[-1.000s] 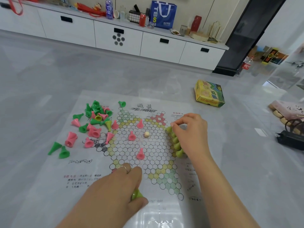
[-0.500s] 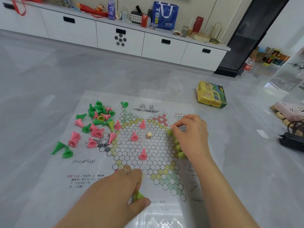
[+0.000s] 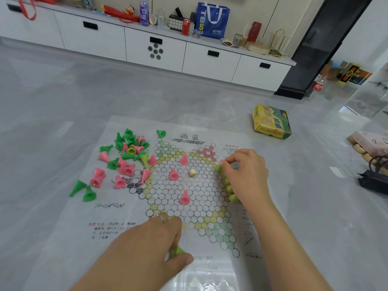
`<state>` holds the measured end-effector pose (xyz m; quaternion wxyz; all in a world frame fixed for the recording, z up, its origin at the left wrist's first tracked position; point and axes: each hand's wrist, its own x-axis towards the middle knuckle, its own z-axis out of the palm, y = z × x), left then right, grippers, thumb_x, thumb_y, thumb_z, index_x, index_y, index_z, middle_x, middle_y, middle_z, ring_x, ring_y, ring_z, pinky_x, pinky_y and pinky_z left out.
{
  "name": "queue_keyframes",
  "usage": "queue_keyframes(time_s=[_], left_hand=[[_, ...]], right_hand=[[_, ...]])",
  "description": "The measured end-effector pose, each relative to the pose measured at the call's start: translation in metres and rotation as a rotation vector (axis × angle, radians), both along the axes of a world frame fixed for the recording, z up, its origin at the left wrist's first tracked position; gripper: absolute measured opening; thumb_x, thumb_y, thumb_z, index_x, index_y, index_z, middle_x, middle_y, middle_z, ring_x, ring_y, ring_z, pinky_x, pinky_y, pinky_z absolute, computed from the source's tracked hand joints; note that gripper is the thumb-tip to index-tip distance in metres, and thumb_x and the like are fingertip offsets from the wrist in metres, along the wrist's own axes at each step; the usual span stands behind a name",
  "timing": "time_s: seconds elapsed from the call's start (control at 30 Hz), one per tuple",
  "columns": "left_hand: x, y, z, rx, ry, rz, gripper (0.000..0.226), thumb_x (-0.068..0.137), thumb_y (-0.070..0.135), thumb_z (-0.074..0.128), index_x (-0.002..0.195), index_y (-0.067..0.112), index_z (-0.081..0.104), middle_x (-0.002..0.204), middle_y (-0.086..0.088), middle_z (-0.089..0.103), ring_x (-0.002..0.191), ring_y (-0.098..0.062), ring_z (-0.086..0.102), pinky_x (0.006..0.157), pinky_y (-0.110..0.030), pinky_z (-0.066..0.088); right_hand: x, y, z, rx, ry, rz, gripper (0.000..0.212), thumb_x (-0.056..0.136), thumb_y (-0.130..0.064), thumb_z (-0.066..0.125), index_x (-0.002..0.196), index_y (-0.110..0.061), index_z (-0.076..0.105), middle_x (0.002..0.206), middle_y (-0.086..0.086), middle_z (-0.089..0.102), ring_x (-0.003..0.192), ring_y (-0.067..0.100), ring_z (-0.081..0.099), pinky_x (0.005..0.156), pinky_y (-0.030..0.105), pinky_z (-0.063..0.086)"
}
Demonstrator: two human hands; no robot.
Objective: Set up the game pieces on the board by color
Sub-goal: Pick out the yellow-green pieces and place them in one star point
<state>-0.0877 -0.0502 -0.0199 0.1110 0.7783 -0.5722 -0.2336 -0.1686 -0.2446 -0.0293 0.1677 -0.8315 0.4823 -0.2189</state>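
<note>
Little had moved since the frame a second back: both hands stayed where they were, and only the head camera had drifted slightly, sliding the whole scene a touch to the right.

Nearest me, the left hand (image 3: 144,246) was curled around a yellow-green piece (image 3: 177,250), thumb closing against the fingers so that just the flared end showed. I judged it was being kept there as a reserve, ready to feed the row under construction. It hovered over the near edge of the paper board (image 3: 189,206), by the printed text.

Further out, the right hand (image 3: 244,177) pinched something at its fingertips by the board's right corner; its fingers were bent in tight, though I could not tell exactly what sat between them. Beneath and beside that hand ran a line of yellow-green pieces (image 3: 230,189) along the board's right edge, presumably because that zone had been chosen for this colour.

In the middle of the board stood four pink pieces (image 3: 184,197), well apart and not yet in any home corner, with a small pale die (image 3: 192,172) between them.

Beyond, on the left of the sheet, lay the unsorted heap of green and pink pieces (image 3: 128,156), many tipped over, so I reckoned most of the sorting remained.

Farther still, the game box (image 3: 271,121) sat on the floor, clear of the work, and a white cabinet (image 3: 155,45) ran along the wall.
</note>
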Motion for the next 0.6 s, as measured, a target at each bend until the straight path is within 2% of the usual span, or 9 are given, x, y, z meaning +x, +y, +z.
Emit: queue_keyframes(time_s=[0.2, 0.4, 0.6], left_hand=[[-0.0009, 0.0018, 0.0016, -0.002, 0.007, 0.015, 0.036, 0.083, 0.058, 0.044, 0.068, 0.031, 0.026, 0.082, 0.014, 0.035, 0.072, -0.002, 0.038, 0.069, -0.017, 0.035], [-0.0002, 0.0021, 0.0025, -0.005, 0.004, 0.01, 0.036, 0.083, 0.059, 0.044, 0.068, 0.031, 0.027, 0.081, 0.014, 0.035, 0.068, -0.001, 0.038, 0.063, -0.015, 0.033], [0.0, 0.0022, 0.0032, 0.007, 0.006, 0.003, 0.037, 0.083, 0.059, 0.044, 0.068, 0.03, 0.026, 0.081, 0.015, 0.034, 0.07, -0.001, 0.038, 0.065, -0.017, 0.033]], right_hand=[[0.0001, 0.0012, 0.0007, -0.007, 0.075, 0.012, 0.02, 0.09, -0.031, 0.054, 0.097, -0.021, 0.069, 0.125, -0.002, 0.053, 0.12, 0.02, 0.039, 0.097, 0.037, 0.03], [-0.0005, 0.0024, 0.0028, -0.02, 0.083, 0.013, 0.013, 0.087, -0.029, 0.058, 0.092, -0.022, 0.069, 0.122, -0.003, 0.052, 0.119, 0.018, 0.039, 0.098, 0.035, 0.027], [-0.0011, 0.0033, 0.0029, -0.041, 0.071, 0.016, 0.012, 0.086, -0.027, 0.059, 0.09, -0.02, 0.069, 0.121, -0.003, 0.053, 0.119, 0.018, 0.038, 0.097, 0.034, 0.025]])
